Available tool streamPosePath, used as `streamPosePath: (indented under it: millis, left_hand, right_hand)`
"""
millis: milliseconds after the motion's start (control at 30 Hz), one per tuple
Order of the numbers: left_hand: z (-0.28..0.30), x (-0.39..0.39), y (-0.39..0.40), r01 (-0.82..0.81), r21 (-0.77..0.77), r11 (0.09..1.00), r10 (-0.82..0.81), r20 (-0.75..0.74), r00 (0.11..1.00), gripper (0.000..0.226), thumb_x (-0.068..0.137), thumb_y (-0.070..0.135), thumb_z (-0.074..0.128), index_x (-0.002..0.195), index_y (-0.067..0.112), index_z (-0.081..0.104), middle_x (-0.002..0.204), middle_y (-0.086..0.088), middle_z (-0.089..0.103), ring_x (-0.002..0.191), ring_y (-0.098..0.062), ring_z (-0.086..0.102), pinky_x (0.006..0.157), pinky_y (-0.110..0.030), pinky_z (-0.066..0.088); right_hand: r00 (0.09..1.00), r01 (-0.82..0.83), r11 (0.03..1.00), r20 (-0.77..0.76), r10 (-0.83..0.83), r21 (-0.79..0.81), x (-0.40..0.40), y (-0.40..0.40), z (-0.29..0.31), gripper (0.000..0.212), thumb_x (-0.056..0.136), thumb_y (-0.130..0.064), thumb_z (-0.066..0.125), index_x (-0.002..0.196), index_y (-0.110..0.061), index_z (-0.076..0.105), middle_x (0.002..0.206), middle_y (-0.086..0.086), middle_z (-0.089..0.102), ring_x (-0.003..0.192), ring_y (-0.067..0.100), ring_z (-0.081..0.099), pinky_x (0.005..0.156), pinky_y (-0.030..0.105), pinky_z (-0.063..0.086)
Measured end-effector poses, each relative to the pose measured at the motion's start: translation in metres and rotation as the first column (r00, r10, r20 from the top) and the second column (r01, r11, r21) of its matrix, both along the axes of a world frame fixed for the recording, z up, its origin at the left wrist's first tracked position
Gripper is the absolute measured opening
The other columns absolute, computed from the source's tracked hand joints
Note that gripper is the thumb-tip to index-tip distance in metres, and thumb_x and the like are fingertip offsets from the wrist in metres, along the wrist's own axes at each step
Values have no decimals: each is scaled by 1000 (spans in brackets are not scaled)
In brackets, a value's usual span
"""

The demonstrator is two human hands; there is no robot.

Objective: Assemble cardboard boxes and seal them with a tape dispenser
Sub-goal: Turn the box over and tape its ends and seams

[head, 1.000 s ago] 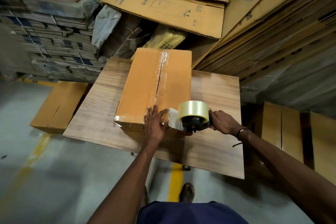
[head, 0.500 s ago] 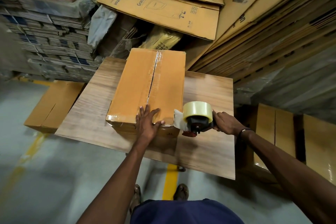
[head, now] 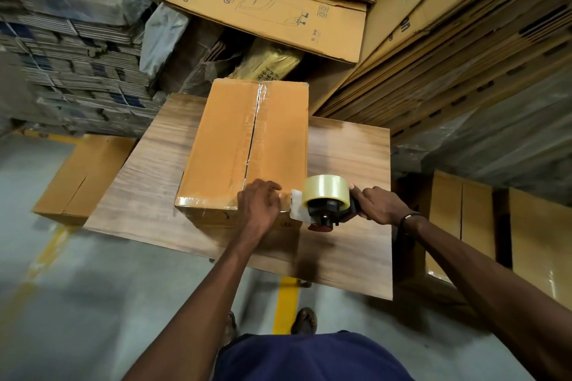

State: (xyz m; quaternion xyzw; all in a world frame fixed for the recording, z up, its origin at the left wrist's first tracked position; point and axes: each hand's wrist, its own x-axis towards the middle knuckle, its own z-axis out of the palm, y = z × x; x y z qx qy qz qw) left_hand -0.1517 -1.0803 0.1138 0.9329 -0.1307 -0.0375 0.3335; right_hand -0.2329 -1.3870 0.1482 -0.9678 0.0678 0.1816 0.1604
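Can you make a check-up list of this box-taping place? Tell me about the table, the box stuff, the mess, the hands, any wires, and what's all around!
Surface: wooden table top, bare wood showing around the box.
Job's things: cardboard box lying on the table, clear tape along its middle seam; tape dispenser with a clear roll at the box's near right corner.
Clutter: nothing seen on the table.
Grips: left hand rests on the box's near edge; right hand grips the dispenser handle.
Cables: nothing seen.
Surroundings: flattened cartons stacked behind and right; another box on the floor left; yellow floor line.
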Motion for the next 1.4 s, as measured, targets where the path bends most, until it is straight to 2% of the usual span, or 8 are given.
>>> streamPosePath:
  millis: [133,300,433,567,833,1133,1300,1400]
  left_hand:
    - [9,5,-30,23,-67,997,-38,-238,971,18,98,40,65,86,28,71,79,10,70,84,-19,69,74,-30,50]
    - [8,16,-45,-24,-99,995,-9,-317,949,15,86,21,77,80,33,69,78,15,69,82,-10,68,87,-38,60]
    - [-2,18,-45,-113,-200,973,30,-378,925,16,84,28,80,72,34,71,75,16,72,83,-9,68,101,-53,50]
    - [-3,16,-47,-150,-292,945,21,-404,915,16,80,51,76,75,36,72,72,15,71,81,-13,69,96,-58,51]
    - [2,16,-46,-212,-393,895,4,-469,883,25,85,46,82,83,21,79,77,2,77,82,-27,77,77,-46,64]
    - [5,16,-52,-255,-367,895,57,-473,879,24,80,45,86,87,23,82,77,9,78,80,-15,76,78,-37,62]
    - [11,14,-46,-229,-371,900,21,-488,872,11,82,25,87,85,15,81,76,2,77,67,-11,71,55,-19,52]
    - [9,13,-38,-129,-348,929,-48,-457,888,6,80,20,86,77,18,81,74,2,77,71,-14,73,66,-25,56]
  right_hand:
    - [1000,16,1000,-13,-16,21,3,-3,0,93,92,-80,-7,61,-23,60,54,-4,61,56,13,59,74,41,56]
    - [997,48,999,-68,-48,-2,10,-2,1,82,103,-67,3,77,-19,65,65,-7,65,66,16,63,86,44,56]
    - [995,88,996,-51,-89,-6,13,0,-2,83,105,-66,7,78,-16,67,69,-3,70,72,22,68,83,40,55]
    - [994,90,996,-54,-90,-4,15,1,-8,84,104,-67,5,76,-17,65,66,-4,68,68,18,64,80,39,53]
    - [998,42,998,-38,-44,-56,27,-10,-11,94,96,-77,-1,72,-17,67,70,0,70,71,24,66,84,45,56]
    - [992,91,995,-91,-86,45,22,-8,-11,91,100,-73,3,64,-16,64,56,-2,66,59,17,65,79,36,53]
    - [995,-6,996,-103,15,89,29,-22,0,96,89,-81,-3,65,-15,63,57,-2,65,55,14,63,75,35,54]
    - [993,-98,995,-57,100,27,33,-25,10,110,75,-93,-14,70,-14,62,65,3,63,62,21,59,73,38,53]
